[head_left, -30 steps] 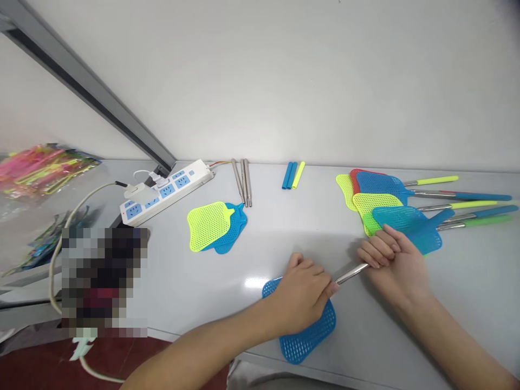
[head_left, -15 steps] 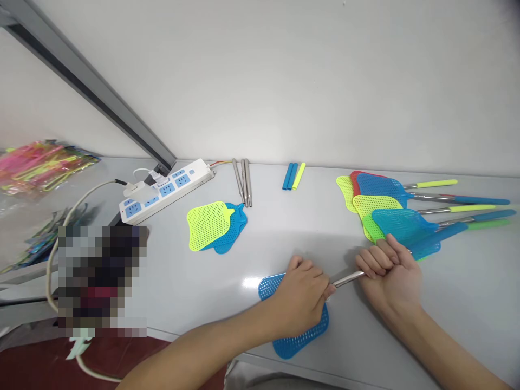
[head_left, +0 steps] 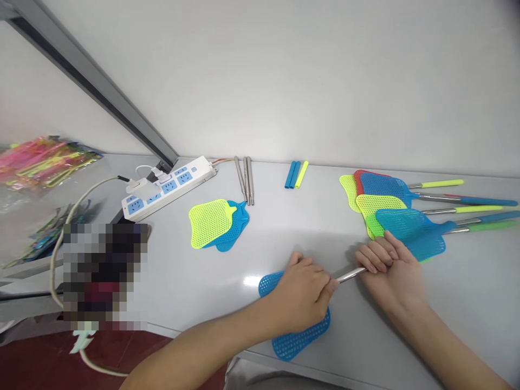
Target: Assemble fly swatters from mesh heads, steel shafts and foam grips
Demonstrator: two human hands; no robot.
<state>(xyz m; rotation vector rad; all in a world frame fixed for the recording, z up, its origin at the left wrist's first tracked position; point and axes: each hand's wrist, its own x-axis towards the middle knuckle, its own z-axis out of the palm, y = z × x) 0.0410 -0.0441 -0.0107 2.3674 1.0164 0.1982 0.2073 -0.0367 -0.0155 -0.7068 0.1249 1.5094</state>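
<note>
Item: 1 blue swatter, perforated head (head_left: 300, 338) + metal rod (head_left: 350, 275), at near edge of grey table (head_left: 182, 292), front ctr. Long axis runs diag., lower L to upper R; head end at lower L, rod pointing up & R, toward far R side. Join of head & rod hidden under L hand. L hand (head_left: 304, 292): fingers wrapped, gripping swatter at neck, thumb along rod; head shows above & below hand. R hand (head_left: 390, 265): fingers curled tight round rod's other end, palm side up; short bare length of rod betw. hands. Blue grip seems to extend past R hand, hard to tell from blue heads behind. Adj. stock, beyond R hand: fanned pile of swatters (head_left: 382, 208), asstd. colors, heads L, handles R, approx. horiz. L of ctr.: yellow head (head_left: 211, 222) overlapping blue heads (head_left: 233, 235), necks upper R. Just behind: 3 metal rods (head_left: 248, 184), lengthwise front-to-back. Back ctr.: 2 blue sleeves (head_left: 292, 174), 1 yellow sleeve (head_left: 301, 174), parallel, side by side. Far L: white power strip (head_left: 173, 189), set diag., plugs in.
</note>
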